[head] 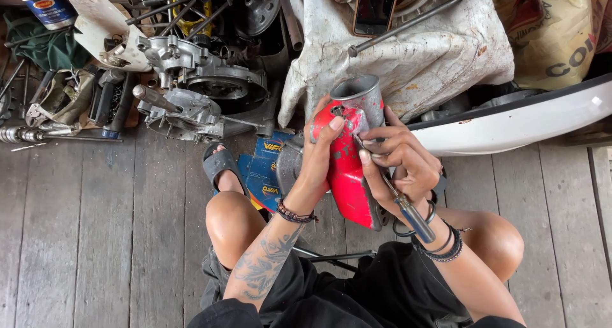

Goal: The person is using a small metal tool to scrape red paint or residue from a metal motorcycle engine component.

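A red painted metal part (346, 175) with a grey metal tube (360, 97) at its top stands upright between my knees. My left hand (320, 153) wraps around its left side, thumb near the tube's base. In my right hand (400, 157) I hold a screwdriver (408, 210) with a clear handle. Its tip rests against the red part just below the tube. Black bracelets circle both wrists.
Grey engine casings (197, 89) and loose tools lie at the upper left on the wooden plank floor (115, 239). A dirty white cloth (414, 54) holds a phone (376, 8) and a metal rod. A white curved panel (523, 121) runs right. Blue boxes (264, 168) sit by my sandalled foot.
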